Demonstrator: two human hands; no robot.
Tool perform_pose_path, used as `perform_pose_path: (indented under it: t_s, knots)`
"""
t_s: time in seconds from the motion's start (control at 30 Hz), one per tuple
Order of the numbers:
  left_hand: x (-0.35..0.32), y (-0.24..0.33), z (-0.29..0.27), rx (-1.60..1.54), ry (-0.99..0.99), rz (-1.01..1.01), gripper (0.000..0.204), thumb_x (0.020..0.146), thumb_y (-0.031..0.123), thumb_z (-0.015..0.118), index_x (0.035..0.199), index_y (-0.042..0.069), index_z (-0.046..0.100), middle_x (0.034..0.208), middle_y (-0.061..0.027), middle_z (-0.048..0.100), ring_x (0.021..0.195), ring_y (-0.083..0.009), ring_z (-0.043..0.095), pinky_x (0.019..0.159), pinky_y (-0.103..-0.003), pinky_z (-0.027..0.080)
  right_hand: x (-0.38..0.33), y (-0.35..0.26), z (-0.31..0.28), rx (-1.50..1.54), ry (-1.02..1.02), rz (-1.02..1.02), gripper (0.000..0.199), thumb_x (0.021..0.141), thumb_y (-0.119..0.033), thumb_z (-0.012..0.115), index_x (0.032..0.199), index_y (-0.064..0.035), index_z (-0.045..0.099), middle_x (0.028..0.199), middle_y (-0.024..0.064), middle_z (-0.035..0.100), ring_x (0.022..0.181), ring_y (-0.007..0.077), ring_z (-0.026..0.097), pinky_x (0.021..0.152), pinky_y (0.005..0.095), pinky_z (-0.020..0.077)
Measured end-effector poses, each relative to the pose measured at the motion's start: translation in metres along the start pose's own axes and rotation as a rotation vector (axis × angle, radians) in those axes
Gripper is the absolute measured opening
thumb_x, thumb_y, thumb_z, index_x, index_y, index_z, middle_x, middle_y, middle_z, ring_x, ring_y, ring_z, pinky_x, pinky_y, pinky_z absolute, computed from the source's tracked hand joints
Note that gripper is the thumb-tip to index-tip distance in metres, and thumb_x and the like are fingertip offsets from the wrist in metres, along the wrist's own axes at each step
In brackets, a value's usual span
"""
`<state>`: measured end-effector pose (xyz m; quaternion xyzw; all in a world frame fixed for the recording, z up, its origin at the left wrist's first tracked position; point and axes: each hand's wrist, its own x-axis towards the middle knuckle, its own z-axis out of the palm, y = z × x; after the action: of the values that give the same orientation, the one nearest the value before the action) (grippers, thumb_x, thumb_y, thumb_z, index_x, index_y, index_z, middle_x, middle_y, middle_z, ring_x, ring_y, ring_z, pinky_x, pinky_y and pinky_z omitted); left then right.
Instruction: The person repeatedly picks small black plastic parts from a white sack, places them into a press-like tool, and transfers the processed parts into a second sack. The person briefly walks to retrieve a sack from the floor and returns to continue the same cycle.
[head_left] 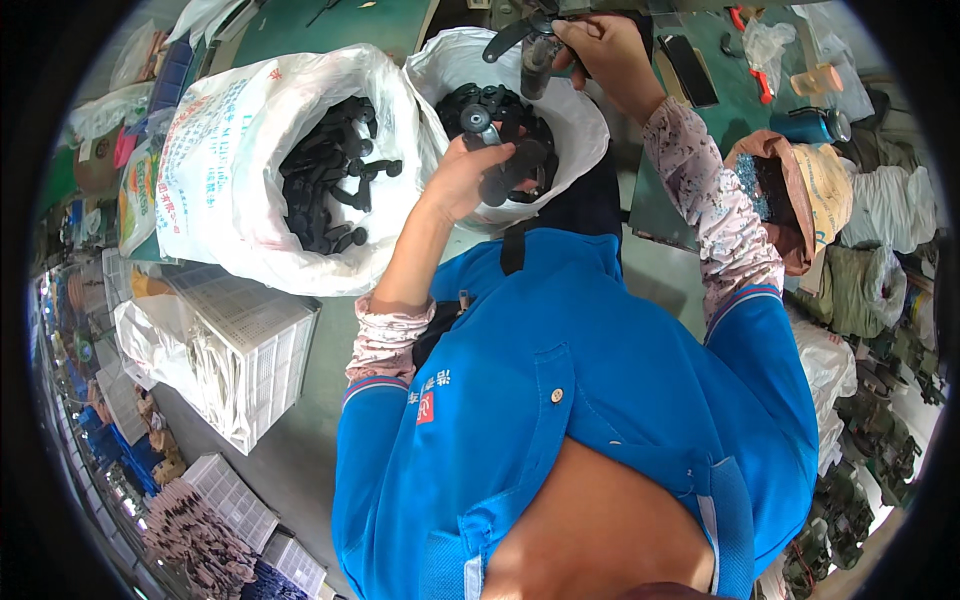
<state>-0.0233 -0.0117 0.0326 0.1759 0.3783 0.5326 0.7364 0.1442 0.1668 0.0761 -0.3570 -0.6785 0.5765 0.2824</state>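
Note:
My left hand (462,178) is closed on a black plastic part with a round grey metal end (476,119), above the mouth of a white bag (583,140). Inside that bag lie several black parts (497,97). Farther up, my right hand (608,58) has its thumb and fingers pinched at the end of a dark curved piece (508,38). Just beneath this piece is a grey cylinder (538,66); whether the two are joined I cannot tell. To the left, a larger white woven sack (225,170) gapes open, holding several black plastic parts (325,180).
Green table surfaces (310,35) extend on both sides. On the right are a red-handled tool (764,88), a blue bottle (808,125) and a brown bag of small pieces (800,200). White plastic crates (265,335) stand below the sack at left.

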Motion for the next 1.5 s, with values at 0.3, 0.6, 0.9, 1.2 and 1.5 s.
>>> perform_pose_path:
  t_s: [0.3,0.6,0.9,1.2,1.5]
  knots:
    - [0.018,-0.009,-0.005,-0.022,0.132,0.12,0.025,0.083,-0.006,0.051,0.108,-0.003,0.052,0.104,-0.0151,0.058,0.093,-0.0279,0.06,0.079,-0.043,0.057,-0.05,0.011,0.024,0.1,-0.015,0.079,0.038,0.09,-0.024,0.057,0.118,0.0015,0.055,0.09,0.0069,0.063,0.074,0.0115,0.061,0.057,0.0221,0.0471]
    - [0.03,-0.02,0.0,-0.113,0.149,0.07,0.022,0.087,0.005,0.055,0.109,0.003,0.051,0.099,-0.0134,0.06,0.095,-0.027,0.061,0.075,-0.048,0.055,-0.097,0.051,0.069,0.384,0.268,0.036,0.023,0.088,-0.008,0.058,0.106,0.0055,0.055,0.094,0.0132,0.064,0.085,0.015,0.062,0.071,0.0254,0.051]
    - [0.017,-0.023,-0.012,-0.357,0.09,-0.248,0.033,0.091,0.028,0.054,0.115,0.006,0.05,0.107,-0.0172,0.059,0.102,-0.0314,0.058,0.081,-0.051,0.052,-0.134,0.042,0.049,-0.558,-0.121,-0.548,0.059,0.076,0.008,0.058,0.13,-0.0127,0.045,0.128,0.0179,0.043,0.098,0.0267,0.058,0.079,0.0319,0.0522]
    - [0.002,-0.011,-0.004,-0.436,-0.011,-0.197,0.036,0.094,0.026,0.048,0.119,0.0,0.048,0.114,-0.0202,0.055,0.102,-0.0342,0.057,0.095,-0.054,0.043,-0.1,0.021,0.046,-0.495,0.086,-0.607,0.043,0.08,0.0,0.06,0.121,-0.0112,0.056,0.107,0.013,0.06,0.089,0.026,0.061,0.072,0.0312,0.0521]
    - [0.0,-0.004,0.015,0.049,0.093,0.172,0.037,0.09,0.022,0.057,0.119,0.002,0.048,0.097,-0.0138,0.059,0.08,-0.0209,0.064,0.055,-0.028,0.055,-0.056,-0.013,0.019,0.04,0.053,-0.063,0.029,0.093,-0.015,0.054,0.12,-0.0059,0.058,0.076,0.0032,0.062,0.063,0.0052,0.053,0.056,0.0179,0.042]
